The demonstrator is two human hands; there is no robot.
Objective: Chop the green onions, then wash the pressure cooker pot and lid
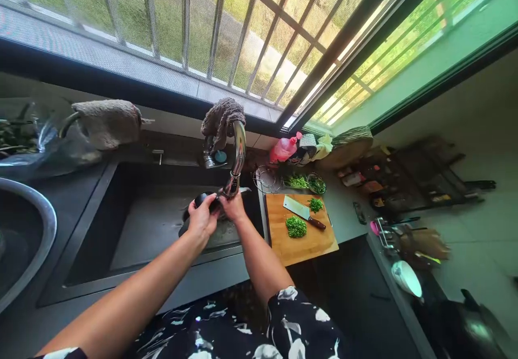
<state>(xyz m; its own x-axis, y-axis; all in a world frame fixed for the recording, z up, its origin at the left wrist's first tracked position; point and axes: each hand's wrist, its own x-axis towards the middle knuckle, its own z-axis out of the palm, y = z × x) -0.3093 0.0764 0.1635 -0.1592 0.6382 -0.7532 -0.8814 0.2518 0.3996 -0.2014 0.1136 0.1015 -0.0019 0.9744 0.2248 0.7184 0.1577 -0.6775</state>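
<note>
Left hand (201, 219) and right hand (233, 207), fingers clamped on a dark utensil (197, 202), meet under the faucet (238, 156) over the sink (133, 224). Chopped greens (296, 227) and cleaver (302, 212) lie on the cutting board (301, 245); small bowl (316, 184) holds greens.

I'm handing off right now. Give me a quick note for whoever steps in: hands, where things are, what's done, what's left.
Left hand: gripping a dark object over the sink, under the faucet.
Right hand: at the same object beside the faucet head; grip unclear.
Cutting board right of the sink carries a cleaver and two piles of chopped greens.
Done: greens chopped.
Left: the object is not yet set down; whether water runs cannot be told.
</note>
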